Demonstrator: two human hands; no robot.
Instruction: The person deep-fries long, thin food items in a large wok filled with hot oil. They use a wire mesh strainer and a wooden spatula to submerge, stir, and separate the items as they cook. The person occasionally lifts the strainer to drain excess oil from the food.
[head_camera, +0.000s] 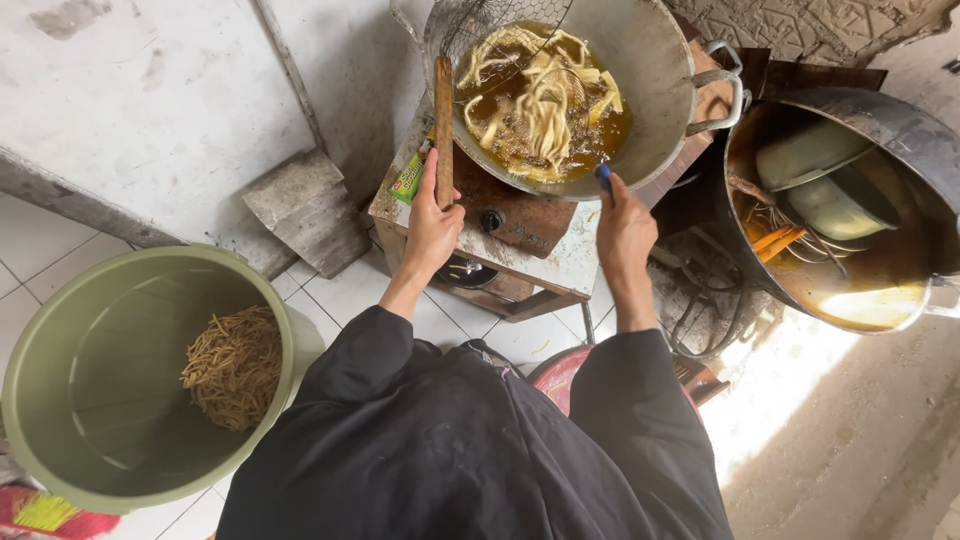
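Here the left hand (432, 228) is closed around the lower end of a long wooden handle (444, 125), which runs up over the rim of the wok (655, 60) to a wire skimmer (490, 25) resting at the wok's near-left side. The right hand (622, 228) is closed too, gripping a slim tool with a blue handle (603, 177) whose tip reaches just to the wok's front edge; what the tool ends in I cannot tell. Between the two tools, pale dough strips (545, 105) lie tangled in dark, bubbling oil. The wok sits tilted on a rusty single-burner stove (515, 225), its knob showing between the hands, and a green packet (408, 180) lies on the stove's left corner, just beside the left hand. To the right, apart from the stove, stands a big metal pot (905, 125) with oil at the bottom, two bowls and some utensils inside. At the lower left, on the tiled floor, a green plastic tub (60, 400) holds a heap of fried brown sticks (235, 368). The person's black sleeves fill the foreground.
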